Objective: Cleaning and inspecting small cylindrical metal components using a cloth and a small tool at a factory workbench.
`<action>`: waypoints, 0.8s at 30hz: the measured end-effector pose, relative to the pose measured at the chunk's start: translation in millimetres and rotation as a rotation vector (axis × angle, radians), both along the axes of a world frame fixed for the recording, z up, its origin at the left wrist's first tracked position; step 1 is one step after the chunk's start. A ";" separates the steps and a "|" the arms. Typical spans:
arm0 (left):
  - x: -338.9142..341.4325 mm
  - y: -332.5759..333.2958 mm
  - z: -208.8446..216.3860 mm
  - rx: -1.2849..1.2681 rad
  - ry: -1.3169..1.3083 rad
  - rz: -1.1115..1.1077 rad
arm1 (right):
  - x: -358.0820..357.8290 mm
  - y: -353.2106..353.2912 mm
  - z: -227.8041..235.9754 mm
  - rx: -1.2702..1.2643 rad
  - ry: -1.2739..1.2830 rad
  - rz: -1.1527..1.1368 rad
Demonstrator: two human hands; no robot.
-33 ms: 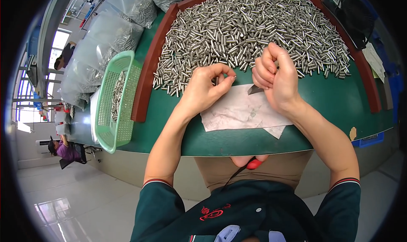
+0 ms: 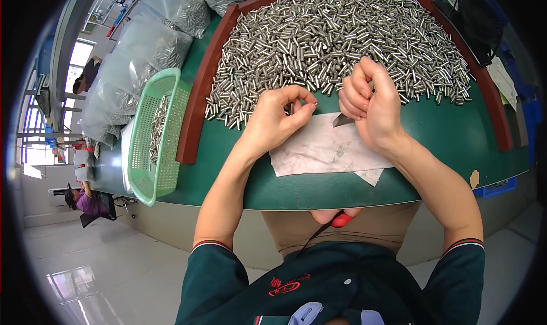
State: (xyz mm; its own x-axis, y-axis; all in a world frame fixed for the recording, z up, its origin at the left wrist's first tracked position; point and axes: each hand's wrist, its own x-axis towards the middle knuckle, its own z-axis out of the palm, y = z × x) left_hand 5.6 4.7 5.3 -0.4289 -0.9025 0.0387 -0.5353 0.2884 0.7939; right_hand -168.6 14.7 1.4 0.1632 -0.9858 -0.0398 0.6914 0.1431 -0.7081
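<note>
My left hand [image 2: 276, 117] is closed in a pinch, thumb against forefinger, at the near edge of a heap of short metal pins [image 2: 336, 37]. Only a tiny bright end of a metal pin shows at its fingertips. To its right, my right hand [image 2: 373, 103] is curled around a dark, flat blade [image 2: 342, 120], whose pointed end sticks out below the fingers. The blade's handle, if any, is hidden in the palm. Under both hands lies a creased, stained pinkish-white cloth [image 2: 319, 157] on the green tabletop [image 2: 330, 194].
A dark red wooden frame [image 2: 199, 108] borders the heap. Left of it, a green plastic basket [image 2: 171, 177] holds some pins. Clear bags [image 2: 137, 57] of pins line the far left. A black fan [image 2: 478, 23] stands at the right. Another person [image 2: 91, 202] sits at the left.
</note>
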 end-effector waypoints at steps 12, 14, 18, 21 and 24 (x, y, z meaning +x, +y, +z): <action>-12.1 14.9 2.7 0.025 -0.171 -0.074 | -0.6 6.2 6.1 -0.078 0.018 -0.014; -13.0 14.6 2.3 0.010 -0.175 -0.078 | -0.1 6.6 4.5 -0.088 0.015 -0.017; -14.1 14.4 2.0 0.010 -0.180 -0.070 | 1.1 6.4 -0.6 -0.107 -0.021 -0.019; -13.1 14.5 1.7 0.047 -0.187 -0.080 | 1.4 5.8 -3.2 -0.121 -0.059 -0.014; -13.2 14.2 -0.5 0.040 -0.172 -0.082 | 2.0 6.0 -3.7 -0.125 -0.060 -0.002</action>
State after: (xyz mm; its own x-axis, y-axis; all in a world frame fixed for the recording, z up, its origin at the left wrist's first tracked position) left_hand -7.6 18.9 4.7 -0.4987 -0.8634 -0.0761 -0.6396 0.3073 0.7046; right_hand -166.6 20.7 -2.3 0.1596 -0.9827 0.0936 0.7336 0.0546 -0.6774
